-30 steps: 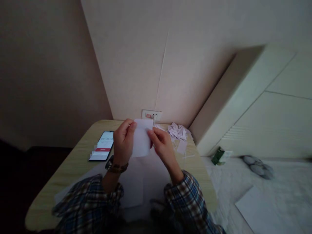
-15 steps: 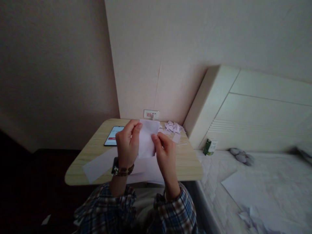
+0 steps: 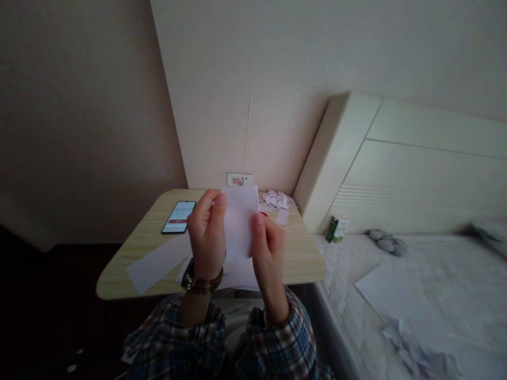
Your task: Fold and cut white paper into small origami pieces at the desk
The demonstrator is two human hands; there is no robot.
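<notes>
Both hands hold a small white paper (image 3: 239, 219) upright above the wooden table (image 3: 158, 232). My left hand (image 3: 206, 237) pinches its left edge between thumb and fingers; a watch sits on that wrist. My right hand (image 3: 269, 248) grips the paper's right edge, fingers curled. Plaid sleeves cover both forearms. Larger white sheets (image 3: 158, 263) lie flat on the table under the hands.
A phone (image 3: 178, 217) with a lit screen lies on the table's left. A pile of small folded paper pieces (image 3: 277, 200) sits at the back right, below a wall socket (image 3: 240, 179). To the right is a bed with a sheet of paper (image 3: 380, 290), a green carton (image 3: 336, 230) and crumpled paper (image 3: 412, 348).
The view pulled back and shifted, so more of the bed shows. Both hands kept the paper and lifted it slightly; my right fingers moved lower on its edge.
</notes>
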